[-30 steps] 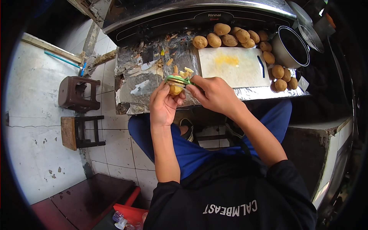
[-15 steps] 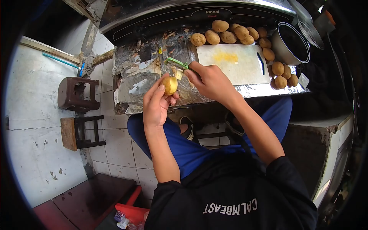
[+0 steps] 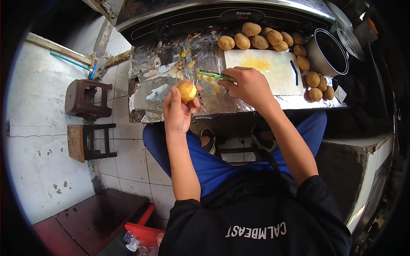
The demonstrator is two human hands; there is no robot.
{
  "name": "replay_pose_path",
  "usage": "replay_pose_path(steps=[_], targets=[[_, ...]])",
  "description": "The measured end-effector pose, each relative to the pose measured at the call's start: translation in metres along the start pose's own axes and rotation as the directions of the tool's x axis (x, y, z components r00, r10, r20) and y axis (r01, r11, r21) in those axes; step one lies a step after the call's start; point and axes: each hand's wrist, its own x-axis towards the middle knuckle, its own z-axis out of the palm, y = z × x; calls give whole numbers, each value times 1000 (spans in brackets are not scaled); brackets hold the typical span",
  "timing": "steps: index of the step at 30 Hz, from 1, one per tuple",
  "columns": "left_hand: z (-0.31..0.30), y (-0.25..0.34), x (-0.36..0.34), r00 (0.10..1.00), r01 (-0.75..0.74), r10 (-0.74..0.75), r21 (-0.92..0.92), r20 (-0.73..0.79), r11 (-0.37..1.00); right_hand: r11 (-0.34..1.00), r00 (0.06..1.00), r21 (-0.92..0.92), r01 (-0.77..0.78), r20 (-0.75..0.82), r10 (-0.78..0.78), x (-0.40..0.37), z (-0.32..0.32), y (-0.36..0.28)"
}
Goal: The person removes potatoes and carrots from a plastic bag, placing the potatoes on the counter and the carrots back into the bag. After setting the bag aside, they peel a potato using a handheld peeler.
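My left hand [image 3: 177, 112] holds a small yellow potato [image 3: 187, 90] up in its fingertips, over the front of a foil-covered counter [image 3: 171, 81]. My right hand [image 3: 250, 85] grips a green peeler [image 3: 210, 75], blade end pointing left, held apart from the potato and above it to the right. Peel scraps [image 3: 190, 65] lie on the foil under the hands. A white cutting board [image 3: 273, 70] with a yellow stain lies just behind my right hand.
Several unpeeled potatoes [image 3: 256, 40] line the back and right edges of the board. A metal pot [image 3: 326, 53] stands at the right, a stove [image 3: 222, 17] behind. Two small stools [image 3: 85, 102] stand on the tiled floor at the left. My blue-trousered legs sit below the counter.
The peeler has lifted off the potato and moved right and away. My left hand has turned the potato and holds it alone, slightly lower and left.
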Motion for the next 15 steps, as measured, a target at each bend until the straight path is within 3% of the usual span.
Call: replay_pose_path(steps=[1,3,5,7,11,13,14,15], targets=[[-1,-1,0,1000,2,-2,6,7,1000,997,998,-75,-4,58,8,-1,0,1],[0,-8,2,995,-10,19,88,-102,996,998,999,-64,-26,31,28,3,1,2],[2,-11,-1,989,11,-3,56,-146,998,997,998,-36,-63,14,64,-4,5,-2],[12,-11,3,976,50,-36,58,-215,997,1000,999,-21,3,-43,-4,-6,5,-5],[6,-21,2,990,1,-4,-19,-142,1000,984,994,148,97,37,-104,-4,1,-18],[4,-27,-1,978,0,-4,-22,-208,1000,987,983,140,-74,179,49,-19,3,-43],[6,-27,-1,963,-6,-2,-27,-270,1000,994,995,101,45,89,-54,-29,15,-46],[11,-29,0,963,-7,-1,-27,-270,1000,995,995,81,56,82,-63,-36,23,-50]])
